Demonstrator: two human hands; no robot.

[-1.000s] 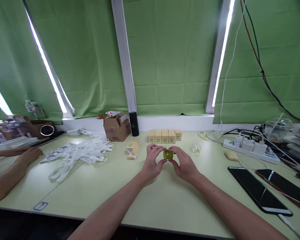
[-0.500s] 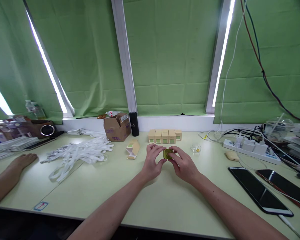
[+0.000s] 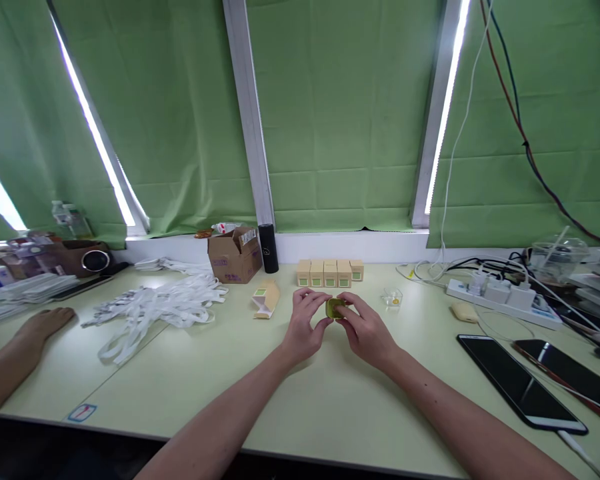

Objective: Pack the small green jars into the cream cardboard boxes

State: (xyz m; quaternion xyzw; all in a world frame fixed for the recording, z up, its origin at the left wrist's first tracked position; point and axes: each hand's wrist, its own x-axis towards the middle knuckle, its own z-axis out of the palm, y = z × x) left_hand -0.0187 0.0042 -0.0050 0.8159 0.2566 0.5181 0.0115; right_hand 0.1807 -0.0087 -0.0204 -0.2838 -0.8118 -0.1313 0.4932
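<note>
Between my two hands is a small yellow-green square piece (image 3: 334,307) with rounded corners, held just above the table; its exact kind I cannot make out. My left hand (image 3: 304,327) pinches its left edge between thumb and fingers. From the other side my right hand (image 3: 369,328) grips it, with fingertips over its face. An opened kraft-paper box (image 3: 266,299) lies on its side to the left of my hands. Behind them stand several small kraft boxes (image 3: 324,273) with green labels, in a row. A small clear plastic case (image 3: 392,298) rests on the right.
White straps (image 3: 160,303) lie heaped on the left, beside another person's hand (image 3: 50,321). A cardboard carton (image 3: 235,256) and black cylinder (image 3: 268,248) stand at the back. Rightward are a power strip (image 3: 503,301), cables and a phone (image 3: 520,380) on the table (image 3: 310,413).
The square piece has tilted very slightly in my fingers. Both hands keep their places and grip, and the other things have not moved.
</note>
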